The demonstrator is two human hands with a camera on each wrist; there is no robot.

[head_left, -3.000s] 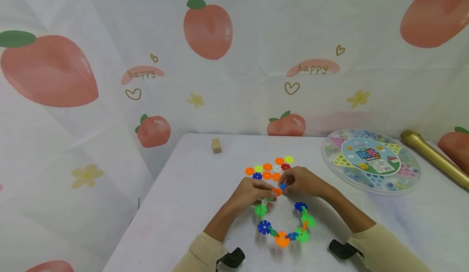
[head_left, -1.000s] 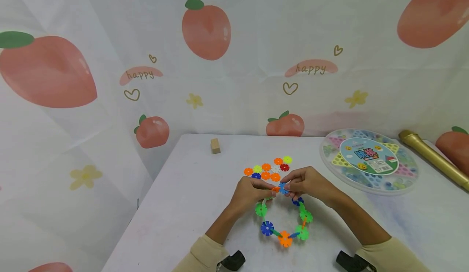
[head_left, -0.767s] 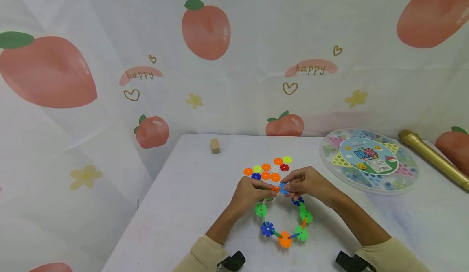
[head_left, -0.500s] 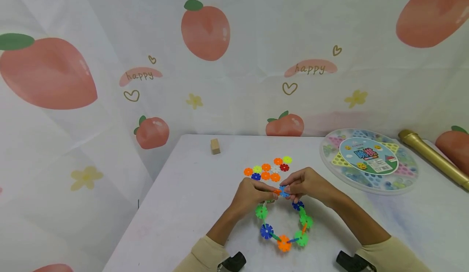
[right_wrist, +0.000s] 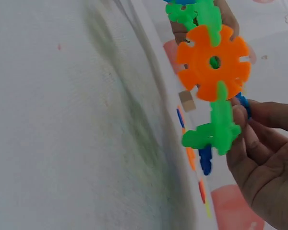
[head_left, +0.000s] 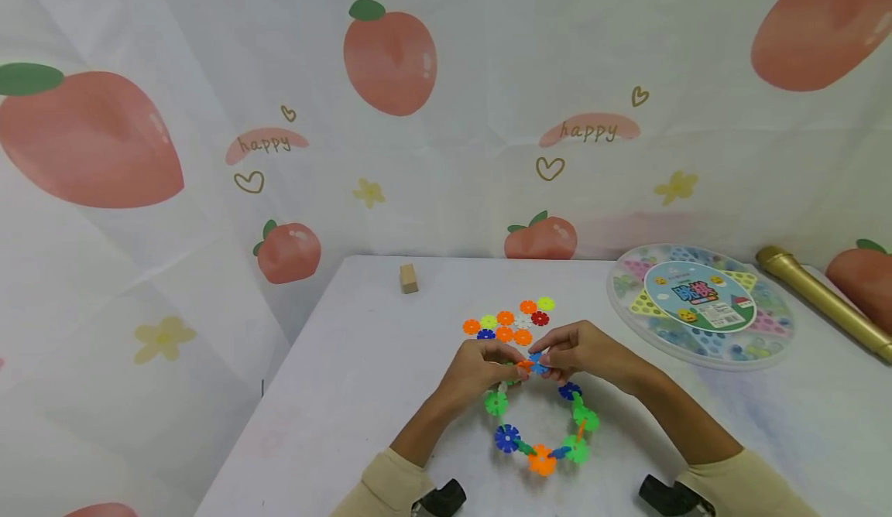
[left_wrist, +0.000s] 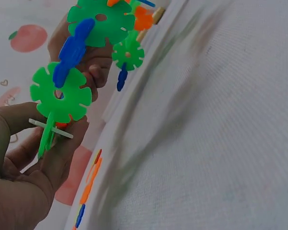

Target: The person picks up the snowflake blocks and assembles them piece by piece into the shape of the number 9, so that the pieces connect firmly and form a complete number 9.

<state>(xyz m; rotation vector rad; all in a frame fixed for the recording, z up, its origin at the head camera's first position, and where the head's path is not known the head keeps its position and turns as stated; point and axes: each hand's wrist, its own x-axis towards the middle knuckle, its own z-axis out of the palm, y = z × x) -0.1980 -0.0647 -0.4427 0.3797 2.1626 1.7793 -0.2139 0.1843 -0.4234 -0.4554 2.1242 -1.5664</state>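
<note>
Several interlocking plastic snowflake discs form a curved chain (head_left: 542, 460) in green, blue and orange, held off the table. Its left end is in my left hand (head_left: 468, 374), which pinches an orange disc (head_left: 524, 364). My right hand (head_left: 581, 352) pinches a light blue disc (head_left: 537, 363) against that orange one; how deep their slots fit is hidden by the fingers. The chain's other end, a dark blue disc (head_left: 569, 391), hangs just below the right fingers. In the left wrist view, green discs (left_wrist: 62, 93) and a white one (left_wrist: 51, 128) sit by the left fingers.
Loose snowflake discs (head_left: 505, 318) in several colours lie just beyond my hands. A small wooden block (head_left: 409, 279) is at the back left. At the back right lie a round game box (head_left: 700, 308) and a gold microphone-like rod (head_left: 825, 300).
The light blue disc has turned to show its face and stays against the orange one. The right forearm has shifted slightly right, and the hanging chain sways a little.
</note>
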